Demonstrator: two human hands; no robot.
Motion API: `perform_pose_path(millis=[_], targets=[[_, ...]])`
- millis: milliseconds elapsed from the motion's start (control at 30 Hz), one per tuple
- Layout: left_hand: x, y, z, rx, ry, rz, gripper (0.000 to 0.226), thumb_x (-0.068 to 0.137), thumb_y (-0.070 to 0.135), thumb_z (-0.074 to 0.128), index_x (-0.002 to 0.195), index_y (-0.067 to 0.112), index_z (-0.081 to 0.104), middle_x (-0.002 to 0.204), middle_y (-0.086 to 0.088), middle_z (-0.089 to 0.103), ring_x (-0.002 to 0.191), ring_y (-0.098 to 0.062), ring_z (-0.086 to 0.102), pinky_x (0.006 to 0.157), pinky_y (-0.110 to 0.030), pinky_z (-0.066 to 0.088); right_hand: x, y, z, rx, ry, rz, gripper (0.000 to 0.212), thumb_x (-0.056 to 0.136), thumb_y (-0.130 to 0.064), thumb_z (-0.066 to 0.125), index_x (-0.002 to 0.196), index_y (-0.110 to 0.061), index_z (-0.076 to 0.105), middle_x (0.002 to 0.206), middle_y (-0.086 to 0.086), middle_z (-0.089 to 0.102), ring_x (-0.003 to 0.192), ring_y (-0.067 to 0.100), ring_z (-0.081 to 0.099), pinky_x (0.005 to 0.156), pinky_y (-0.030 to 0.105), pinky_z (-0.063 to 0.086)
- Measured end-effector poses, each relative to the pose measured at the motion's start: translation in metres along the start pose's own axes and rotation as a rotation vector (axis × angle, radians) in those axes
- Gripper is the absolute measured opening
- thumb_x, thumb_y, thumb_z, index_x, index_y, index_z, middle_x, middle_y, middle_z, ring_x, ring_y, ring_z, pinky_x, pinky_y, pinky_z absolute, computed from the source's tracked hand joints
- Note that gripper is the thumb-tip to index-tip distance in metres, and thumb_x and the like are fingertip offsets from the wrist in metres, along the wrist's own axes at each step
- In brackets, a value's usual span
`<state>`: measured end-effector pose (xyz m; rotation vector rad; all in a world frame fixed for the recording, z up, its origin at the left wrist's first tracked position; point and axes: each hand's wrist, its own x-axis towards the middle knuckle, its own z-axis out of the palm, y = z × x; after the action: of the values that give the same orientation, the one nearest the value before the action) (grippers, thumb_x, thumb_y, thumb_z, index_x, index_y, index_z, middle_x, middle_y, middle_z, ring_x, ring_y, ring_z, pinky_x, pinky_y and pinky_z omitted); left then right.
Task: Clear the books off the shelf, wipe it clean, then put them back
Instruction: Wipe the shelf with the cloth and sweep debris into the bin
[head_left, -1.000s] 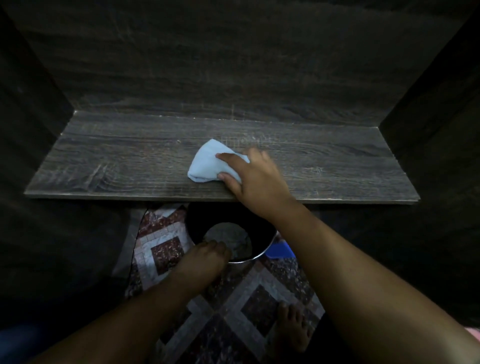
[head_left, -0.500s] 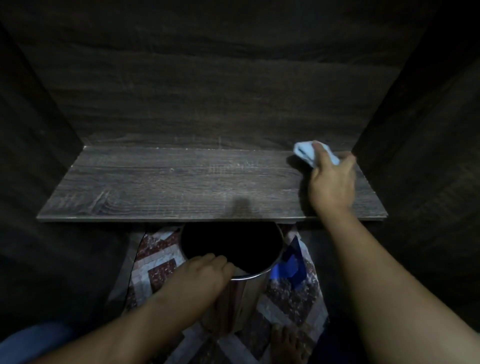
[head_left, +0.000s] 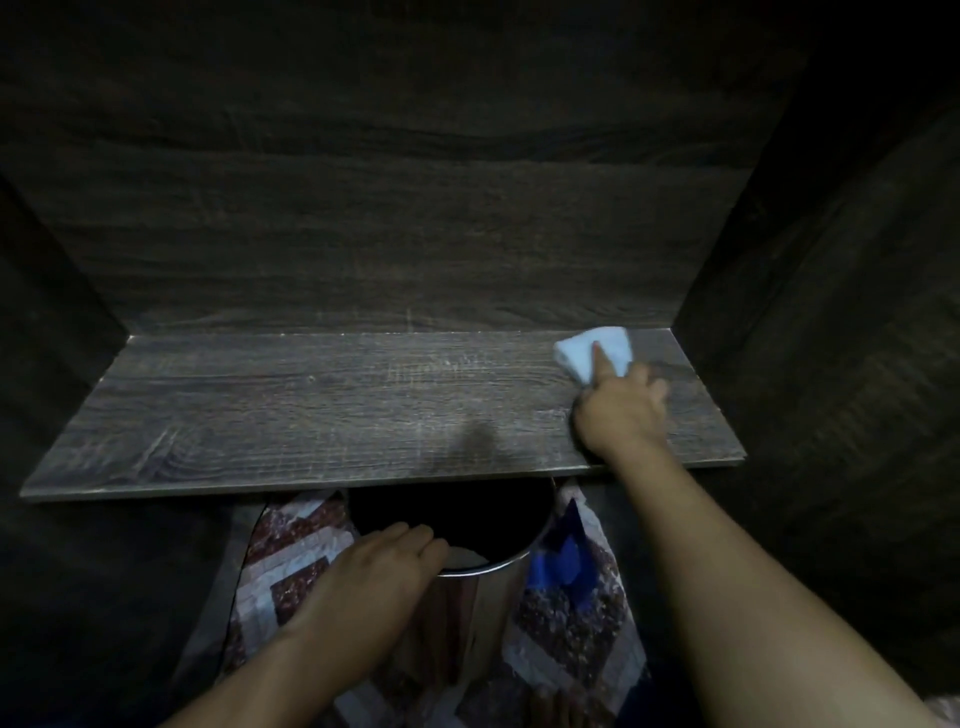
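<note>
The dark wood-grain shelf carries no books. My right hand presses a folded light blue cloth flat on the shelf's far right corner, index finger stretched over it. My left hand grips the near rim of a shiny metal bin that stands on the floor just below the shelf's front edge. No books are in view.
Dark wooden back wall and side walls enclose the shelf. A patterned mat with brown and white shapes lies on the floor under the bin, and something blue lies to the bin's right.
My right hand has carried the cloth from the shelf's middle front to its far right back corner. My left hand has stayed on the bin's rim.
</note>
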<state>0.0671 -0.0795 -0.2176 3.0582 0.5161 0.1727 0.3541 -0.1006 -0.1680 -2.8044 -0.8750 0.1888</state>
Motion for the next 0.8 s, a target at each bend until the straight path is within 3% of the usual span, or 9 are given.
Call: perform_pose_path(millis=[100,200,300,400,467,600,700,800], targets=[[0.002,0.000,-0.001,-0.015,0.008,-0.001,0.053,0.039,0.009,0.081,0.077,0.026,0.047,0.071,0.007,0.049,0.063,-0.014,0.052,0.050,-0.027,0.045,-0.032,-0.040,0.019,0.063,0.037,-0.277,0.060,0.097,-0.029,0.042,0.152,-0.037,0.018,0.139,0.015,0.034,0.119,0.034,0.032,0.098,0.041,0.035],[0.002,0.000,-0.003,-0.019,0.006,-0.001,0.056,0.034,0.007,0.078,0.077,0.026,0.047,0.072,0.007,0.049,0.063,-0.014,0.051,0.051,-0.027,0.044,-0.040,-0.050,0.023,0.207,0.027,-0.379,0.053,0.097,-0.026,0.041,0.148,-0.040,0.030,0.135,0.014,0.039,0.115,0.034,0.035,0.097,0.039,0.036],[0.001,-0.004,-0.003,-0.046,0.006,-0.020,0.060,0.035,0.005,0.078,0.081,0.026,0.046,0.076,0.007,0.048,0.066,-0.015,0.051,0.052,-0.027,0.047,-0.023,-0.031,0.005,0.218,0.255,-0.261,0.052,0.095,-0.024,0.047,0.144,-0.042,0.038,0.143,0.013,0.034,0.117,0.036,0.037,0.094,0.040,0.039],[0.000,-0.007,-0.005,-0.079,0.029,-0.040,0.056,0.043,0.007,0.080,0.084,0.026,0.048,0.079,0.007,0.048,0.069,-0.015,0.052,0.054,-0.028,0.050,0.008,0.005,-0.017,0.141,0.440,-0.043,0.051,0.095,-0.022,0.051,0.141,-0.041,0.040,0.153,0.008,0.023,0.118,0.040,0.036,0.079,0.043,0.043],[0.001,-0.007,-0.006,-0.084,0.045,-0.035,0.054,0.046,0.007,0.082,0.084,0.026,0.049,0.079,0.007,0.048,0.069,-0.014,0.052,0.055,-0.027,0.047,0.028,0.025,-0.019,0.134,0.380,0.067,0.051,0.096,-0.020,0.050,0.142,-0.038,0.039,0.152,0.010,0.021,0.116,0.042,0.035,0.078,0.044,0.041],[0.001,-0.009,-0.007,-0.086,0.067,-0.020,0.054,0.048,0.006,0.083,0.084,0.026,0.048,0.079,0.007,0.048,0.069,-0.013,0.050,0.057,-0.025,0.043,0.047,0.025,-0.004,0.066,0.125,0.135,0.053,0.101,-0.036,0.038,0.151,-0.035,0.022,0.149,0.016,0.024,0.126,0.040,0.030,0.100,0.047,0.035],[0.001,-0.011,-0.011,-0.093,0.082,-0.026,0.051,0.047,0.003,0.080,0.083,0.025,0.052,0.079,0.007,0.049,0.069,-0.013,0.049,0.057,-0.024,0.040,0.042,-0.012,0.001,0.085,0.064,0.059,0.052,0.102,-0.036,0.034,0.152,-0.030,0.021,0.152,0.018,0.022,0.131,0.040,0.027,0.105,0.044,0.032],[0.001,-0.013,-0.013,-0.089,0.068,-0.048,0.049,0.050,0.004,0.081,0.085,0.026,0.054,0.080,0.009,0.048,0.070,-0.011,0.048,0.060,-0.020,0.033,0.017,-0.055,0.017,0.092,0.050,-0.128,0.053,0.100,-0.028,0.039,0.151,-0.029,0.027,0.151,0.018,0.025,0.129,0.040,0.030,0.105,0.041,0.033]])
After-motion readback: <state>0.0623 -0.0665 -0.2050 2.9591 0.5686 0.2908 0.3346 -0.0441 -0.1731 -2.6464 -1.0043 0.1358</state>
